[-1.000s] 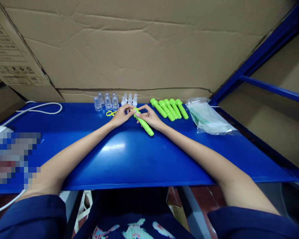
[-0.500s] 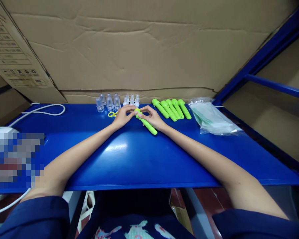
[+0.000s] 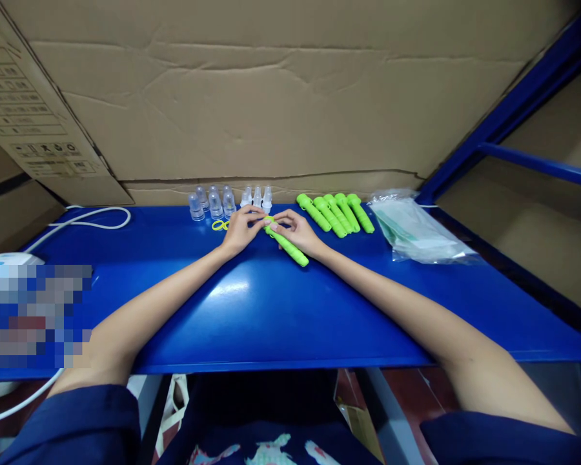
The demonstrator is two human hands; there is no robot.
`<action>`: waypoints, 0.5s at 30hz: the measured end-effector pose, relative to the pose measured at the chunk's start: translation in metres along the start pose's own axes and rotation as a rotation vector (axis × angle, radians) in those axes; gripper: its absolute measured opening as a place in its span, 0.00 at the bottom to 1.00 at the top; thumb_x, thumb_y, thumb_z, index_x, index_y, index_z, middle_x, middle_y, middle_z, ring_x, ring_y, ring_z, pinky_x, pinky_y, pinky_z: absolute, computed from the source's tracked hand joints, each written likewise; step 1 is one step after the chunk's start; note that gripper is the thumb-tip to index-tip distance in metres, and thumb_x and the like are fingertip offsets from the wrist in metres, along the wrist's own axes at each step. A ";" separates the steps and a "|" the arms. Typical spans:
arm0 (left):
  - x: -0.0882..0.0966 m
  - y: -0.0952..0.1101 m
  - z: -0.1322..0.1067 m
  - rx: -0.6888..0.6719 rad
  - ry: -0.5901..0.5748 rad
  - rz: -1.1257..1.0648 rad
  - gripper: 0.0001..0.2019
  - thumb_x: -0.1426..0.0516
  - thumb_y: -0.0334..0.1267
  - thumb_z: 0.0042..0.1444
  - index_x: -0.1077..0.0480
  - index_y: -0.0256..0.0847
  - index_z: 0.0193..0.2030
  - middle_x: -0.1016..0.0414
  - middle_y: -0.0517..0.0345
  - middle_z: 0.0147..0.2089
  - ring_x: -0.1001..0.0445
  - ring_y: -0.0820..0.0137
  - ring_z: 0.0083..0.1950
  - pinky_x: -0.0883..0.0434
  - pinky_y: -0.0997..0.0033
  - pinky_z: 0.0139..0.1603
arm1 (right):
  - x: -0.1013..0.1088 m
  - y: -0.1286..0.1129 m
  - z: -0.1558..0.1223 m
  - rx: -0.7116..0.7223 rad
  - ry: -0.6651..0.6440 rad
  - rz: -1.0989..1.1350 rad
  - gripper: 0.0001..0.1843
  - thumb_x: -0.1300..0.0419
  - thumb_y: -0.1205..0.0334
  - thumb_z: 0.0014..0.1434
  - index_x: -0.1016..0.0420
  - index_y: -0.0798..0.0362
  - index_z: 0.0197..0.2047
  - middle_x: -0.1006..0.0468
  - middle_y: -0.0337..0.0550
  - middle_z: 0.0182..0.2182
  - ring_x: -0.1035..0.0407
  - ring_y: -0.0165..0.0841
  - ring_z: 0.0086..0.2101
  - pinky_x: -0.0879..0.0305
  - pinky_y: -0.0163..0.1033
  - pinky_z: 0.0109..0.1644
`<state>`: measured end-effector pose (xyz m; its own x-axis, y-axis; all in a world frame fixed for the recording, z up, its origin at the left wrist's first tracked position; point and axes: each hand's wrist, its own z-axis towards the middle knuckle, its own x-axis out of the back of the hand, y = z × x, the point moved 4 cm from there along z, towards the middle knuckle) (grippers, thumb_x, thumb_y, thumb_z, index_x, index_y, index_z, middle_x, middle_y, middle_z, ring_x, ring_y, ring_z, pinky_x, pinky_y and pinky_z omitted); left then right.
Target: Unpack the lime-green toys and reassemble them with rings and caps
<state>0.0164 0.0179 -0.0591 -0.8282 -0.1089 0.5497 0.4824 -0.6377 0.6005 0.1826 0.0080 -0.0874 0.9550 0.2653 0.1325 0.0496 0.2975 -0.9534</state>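
Note:
Both my hands meet over a bright green plastic handle (image 3: pixel 290 248) lying slantwise on the blue table (image 3: pixel 271 310). My left hand (image 3: pixel 241 227) pinches the handle's far end with its fingertips. My right hand (image 3: pixel 297 231) curls around the same handle just right of that end. A yellow ring (image 3: pixel 217 225) lies on the table just left of my left hand.
Several clear plastic caps (image 3: pixel 212 201) and small white nozzles (image 3: pixel 256 196) stand behind my hands. Several more green handles (image 3: pixel 336 214) lie in a row at right, beside a clear plastic bag (image 3: pixel 414 231). A white cable (image 3: pixel 94 216) and cardboard wall (image 3: pixel 252 97) bound the back.
My hands stay on the green handle with only small finger shifts at its far end. The view has drifted slightly, so everything sits a little further right.

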 end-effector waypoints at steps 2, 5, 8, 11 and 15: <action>0.000 0.000 0.000 0.005 0.002 0.004 0.07 0.37 0.37 0.59 0.19 0.42 0.42 0.21 0.53 0.47 0.22 0.68 0.46 0.26 0.65 0.51 | 0.000 0.000 0.000 0.015 0.012 -0.013 0.30 0.30 0.39 0.51 0.33 0.52 0.45 0.22 0.47 0.43 0.27 0.29 0.25 0.26 0.35 0.22; 0.001 0.001 0.000 0.007 0.006 0.011 0.07 0.37 0.38 0.59 0.18 0.43 0.42 0.21 0.53 0.46 0.23 0.69 0.45 0.26 0.65 0.51 | 0.001 0.000 0.000 0.062 0.043 -0.044 0.29 0.31 0.40 0.52 0.32 0.53 0.46 0.22 0.50 0.45 0.25 0.31 0.29 0.25 0.35 0.24; 0.001 0.000 0.001 0.010 0.007 0.003 0.07 0.37 0.39 0.58 0.18 0.42 0.41 0.21 0.54 0.46 0.23 0.69 0.45 0.26 0.65 0.51 | 0.003 0.001 0.000 0.103 0.060 -0.087 0.29 0.33 0.40 0.54 0.30 0.54 0.48 0.22 0.52 0.47 0.23 0.35 0.37 0.24 0.36 0.31; 0.001 -0.002 0.001 -0.004 0.007 -0.021 0.07 0.37 0.39 0.58 0.18 0.42 0.40 0.22 0.53 0.47 0.23 0.69 0.46 0.27 0.65 0.53 | 0.005 0.005 0.002 0.076 0.056 -0.121 0.32 0.33 0.41 0.54 0.30 0.56 0.53 0.22 0.53 0.49 0.23 0.36 0.38 0.23 0.37 0.35; 0.000 -0.004 0.000 0.008 -0.016 -0.078 0.08 0.37 0.43 0.58 0.18 0.42 0.39 0.24 0.53 0.49 0.24 0.69 0.45 0.26 0.66 0.49 | 0.005 0.006 0.003 0.014 0.007 -0.140 0.36 0.34 0.43 0.55 0.30 0.57 0.59 0.23 0.53 0.52 0.23 0.36 0.36 0.24 0.38 0.36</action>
<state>0.0143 0.0208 -0.0617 -0.8587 -0.0470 0.5103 0.4191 -0.6375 0.6465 0.1869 0.0135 -0.0918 0.9409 0.2139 0.2624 0.1788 0.3441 -0.9218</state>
